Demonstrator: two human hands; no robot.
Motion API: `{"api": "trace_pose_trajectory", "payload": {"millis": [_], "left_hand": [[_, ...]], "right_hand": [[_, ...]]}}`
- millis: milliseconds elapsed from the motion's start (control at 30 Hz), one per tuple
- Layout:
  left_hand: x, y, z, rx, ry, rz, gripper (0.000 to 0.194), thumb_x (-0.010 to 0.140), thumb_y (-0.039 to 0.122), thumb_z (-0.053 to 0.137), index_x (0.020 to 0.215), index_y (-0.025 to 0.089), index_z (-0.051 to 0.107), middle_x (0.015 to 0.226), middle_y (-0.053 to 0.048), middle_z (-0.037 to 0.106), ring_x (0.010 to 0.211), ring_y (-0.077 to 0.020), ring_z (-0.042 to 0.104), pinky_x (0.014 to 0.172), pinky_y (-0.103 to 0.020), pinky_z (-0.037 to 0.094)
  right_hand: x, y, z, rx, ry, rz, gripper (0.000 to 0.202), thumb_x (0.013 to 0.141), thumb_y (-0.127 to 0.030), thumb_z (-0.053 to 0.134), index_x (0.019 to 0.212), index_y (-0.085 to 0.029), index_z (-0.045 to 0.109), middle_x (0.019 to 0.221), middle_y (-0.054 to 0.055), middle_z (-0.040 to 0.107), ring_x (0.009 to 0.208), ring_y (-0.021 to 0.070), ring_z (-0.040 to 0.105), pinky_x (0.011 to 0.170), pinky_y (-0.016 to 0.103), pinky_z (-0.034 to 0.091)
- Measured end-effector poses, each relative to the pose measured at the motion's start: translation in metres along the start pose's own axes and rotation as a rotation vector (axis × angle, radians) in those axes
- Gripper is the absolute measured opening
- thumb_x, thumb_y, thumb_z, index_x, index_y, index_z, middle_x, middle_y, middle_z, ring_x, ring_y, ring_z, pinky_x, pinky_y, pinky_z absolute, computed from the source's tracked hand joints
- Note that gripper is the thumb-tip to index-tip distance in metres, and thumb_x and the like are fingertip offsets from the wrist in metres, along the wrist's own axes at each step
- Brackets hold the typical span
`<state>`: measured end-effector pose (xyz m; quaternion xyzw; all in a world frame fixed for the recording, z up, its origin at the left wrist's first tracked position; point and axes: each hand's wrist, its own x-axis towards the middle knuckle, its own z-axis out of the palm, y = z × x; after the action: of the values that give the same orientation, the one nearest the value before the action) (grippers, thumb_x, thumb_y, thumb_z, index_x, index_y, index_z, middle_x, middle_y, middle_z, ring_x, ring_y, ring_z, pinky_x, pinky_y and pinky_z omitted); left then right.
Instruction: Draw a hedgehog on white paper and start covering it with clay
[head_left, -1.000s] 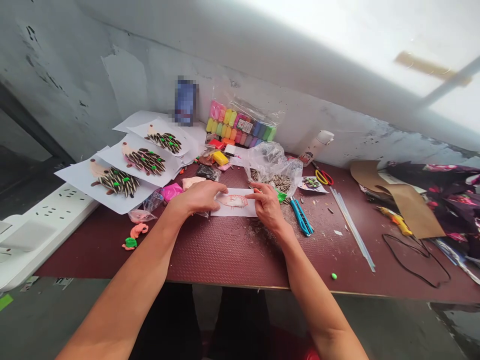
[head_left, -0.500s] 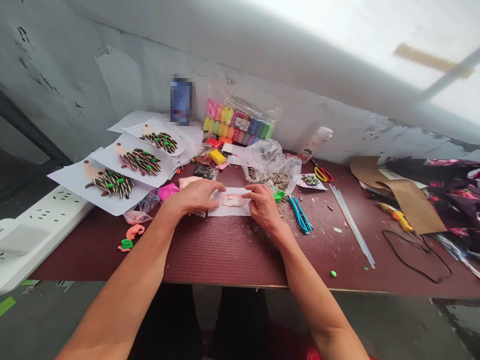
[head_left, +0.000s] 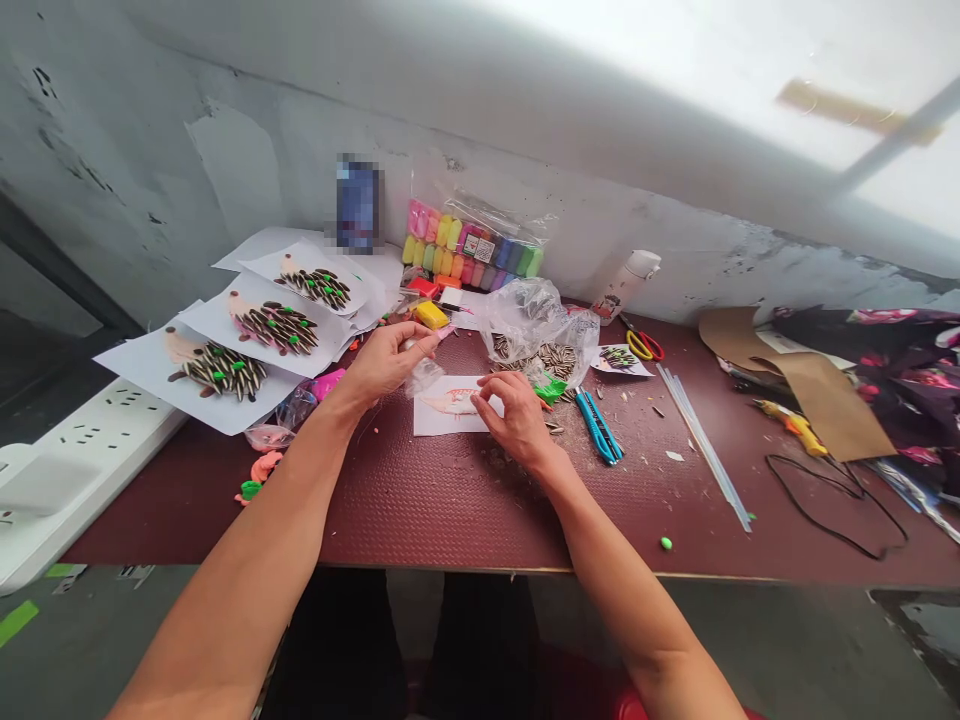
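A small white paper (head_left: 431, 418) with a reddish drawing and a pale patch lies on the dark red table. Above and left of it, my left hand (head_left: 394, 362) is closed on a clear plastic bag (head_left: 425, 376). Over the paper's right part, my right hand (head_left: 514, 415) has its thumb and index finger pinched together; anything between them is too small to see. Behind that hand are striped seeds (head_left: 555, 358) in a crumpled plastic bag (head_left: 529, 305), with a green piece (head_left: 552, 390) at its front.
Seed hedgehog pictures (head_left: 225, 372) and a power strip (head_left: 97, 440) are at left. Coloured clay packs (head_left: 472, 250) lean on the wall. At right are a blue cutter (head_left: 598, 428), scissors (head_left: 643, 345), clear sticks (head_left: 705, 445), a glue gun (head_left: 799, 430) and a bottle (head_left: 628, 285).
My left hand has left the paper, moved up and taken hold of the plastic bag. My right hand has come off the paper's right edge, its fingers now curled into a pinch.
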<state>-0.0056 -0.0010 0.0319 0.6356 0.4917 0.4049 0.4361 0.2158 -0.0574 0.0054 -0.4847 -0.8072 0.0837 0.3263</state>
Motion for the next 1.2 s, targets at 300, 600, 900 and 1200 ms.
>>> {"api": "trace_pose_trajectory", "payload": {"millis": [300,600,900,1200], "left_hand": [[-0.006,0.002,0.008,-0.281,-0.214,-0.009,0.04,0.075,0.028,0.067,0.111,0.012,0.064,0.112,-0.01,0.066,0.083,-0.0136,0.062,0.081,-0.033,0.055],[-0.009,0.004,0.014,-0.271,-0.313,-0.003,0.036,0.08,0.03,0.068,0.111,0.012,0.066,0.109,-0.01,0.068,0.091,-0.0174,0.067,0.087,-0.038,0.057],[-0.008,0.003,0.018,-0.293,-0.311,-0.054,0.038,0.074,0.029,0.073,0.107,0.008,0.072,0.1,-0.01,0.074,0.089,-0.0212,0.07,0.085,-0.04,0.06],[-0.004,-0.005,0.022,-0.208,-0.311,0.011,0.039,0.072,0.018,0.065,0.11,0.012,0.067,0.096,-0.006,0.071,0.086,-0.0185,0.069,0.078,-0.035,0.061]], "right_hand": [[0.0,-0.026,-0.001,0.181,0.165,0.003,0.011,0.093,-0.025,0.061,0.092,-0.025,0.072,0.111,0.007,0.069,0.108,0.0225,0.061,0.099,0.041,0.047],[-0.001,-0.017,0.011,0.154,0.22,0.139,0.019,0.094,-0.027,0.063,0.107,-0.03,0.077,0.128,0.008,0.062,0.121,0.0249,0.056,0.105,0.049,0.046],[-0.001,-0.01,0.015,0.426,0.128,0.18,0.033,0.086,-0.026,0.073,0.119,-0.029,0.074,0.129,0.007,0.065,0.114,0.0206,0.063,0.102,0.039,0.05],[0.0,-0.011,0.013,0.44,0.093,0.193,0.029,0.084,-0.026,0.066,0.112,-0.02,0.074,0.098,0.006,0.074,0.086,0.0177,0.066,0.082,0.033,0.053]]}}
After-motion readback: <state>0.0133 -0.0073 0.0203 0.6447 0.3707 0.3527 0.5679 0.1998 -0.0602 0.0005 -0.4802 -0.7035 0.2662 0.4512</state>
